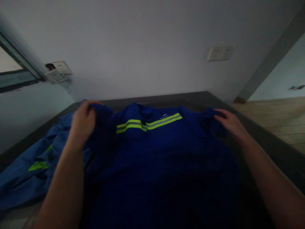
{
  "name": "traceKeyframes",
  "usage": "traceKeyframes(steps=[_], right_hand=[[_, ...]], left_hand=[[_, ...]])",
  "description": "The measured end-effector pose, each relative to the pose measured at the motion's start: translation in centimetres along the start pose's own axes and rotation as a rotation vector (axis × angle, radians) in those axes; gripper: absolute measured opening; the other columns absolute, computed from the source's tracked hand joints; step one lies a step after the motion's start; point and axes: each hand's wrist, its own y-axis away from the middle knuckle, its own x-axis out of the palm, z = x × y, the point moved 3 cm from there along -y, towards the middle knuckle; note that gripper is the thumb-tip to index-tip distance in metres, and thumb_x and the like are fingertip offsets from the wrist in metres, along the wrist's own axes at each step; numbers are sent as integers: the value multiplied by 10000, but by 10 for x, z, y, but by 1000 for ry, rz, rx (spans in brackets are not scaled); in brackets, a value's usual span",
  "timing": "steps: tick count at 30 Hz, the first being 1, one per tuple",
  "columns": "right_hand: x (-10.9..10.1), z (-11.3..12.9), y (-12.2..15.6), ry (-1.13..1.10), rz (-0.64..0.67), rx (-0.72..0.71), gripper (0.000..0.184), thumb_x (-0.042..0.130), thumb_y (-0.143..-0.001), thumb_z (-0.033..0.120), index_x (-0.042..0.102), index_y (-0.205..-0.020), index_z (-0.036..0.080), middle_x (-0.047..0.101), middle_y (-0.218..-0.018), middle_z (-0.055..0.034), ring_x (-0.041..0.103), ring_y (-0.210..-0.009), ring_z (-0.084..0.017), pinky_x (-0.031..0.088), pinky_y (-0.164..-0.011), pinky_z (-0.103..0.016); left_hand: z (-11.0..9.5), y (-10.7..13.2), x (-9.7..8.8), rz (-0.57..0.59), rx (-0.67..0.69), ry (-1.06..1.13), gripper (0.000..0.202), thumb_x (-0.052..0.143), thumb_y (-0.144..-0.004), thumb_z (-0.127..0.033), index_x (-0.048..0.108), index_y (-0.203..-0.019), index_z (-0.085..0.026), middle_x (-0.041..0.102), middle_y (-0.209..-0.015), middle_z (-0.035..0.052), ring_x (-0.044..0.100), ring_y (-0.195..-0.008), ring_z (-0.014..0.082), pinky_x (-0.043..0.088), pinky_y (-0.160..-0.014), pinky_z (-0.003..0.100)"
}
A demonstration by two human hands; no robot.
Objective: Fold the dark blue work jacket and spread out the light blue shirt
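A dark blue work jacket (152, 149) with a yellow-green and grey reflective stripe across its chest is spread out in front of me, collar toward the wall. My left hand (84, 119) is closed on its cloth at the left shoulder or sleeve, slightly blurred. On the other side, my right hand (226, 121) pinches the cloth near the right shoulder or sleeve. A small pale logo shows above the stripe. The lower part of the jacket fades into shadow.
A second, lighter blue garment (35, 168) with yellow-green patches lies crumpled at the left. The dark table (197, 97) meets a white wall with sockets (221, 53). More sockets (58, 71) sit at the left by a window. Wooden floor (281, 116) shows at the right.
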Motion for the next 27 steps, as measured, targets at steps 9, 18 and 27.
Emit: traceKeyframes(steps=[9,18,27], right_hand=[[48,116,73,159,596,-365,327,548,-859,406,636,-1115,222,682,-1075,-60,644,-955,-218,508,-883,-394],[87,81,164,531,921,-586,691,577,-821,566,422,-1412,241,335,-1501,-127,308,-1367,-362,287,-1065,-619],[69,55,192,447,786,-659,596,434,-926,496,249,-1473,350,263,-1541,-36,196,-1421,-278,185,-1115,-604]], left_hand=[[-58,56,82,668,305,-323,402,387,-935,-397,553,-1260,-227,627,-1222,104,605,-1096,269,451,-955,416],[-68,111,139,787,172,-485,629,372,-941,-480,319,-1448,-111,334,-1447,302,336,-1336,427,397,-923,639],[-33,126,155,536,294,-369,556,275,-967,-476,264,-1479,-261,250,-1536,153,178,-1431,298,180,-1097,614]])
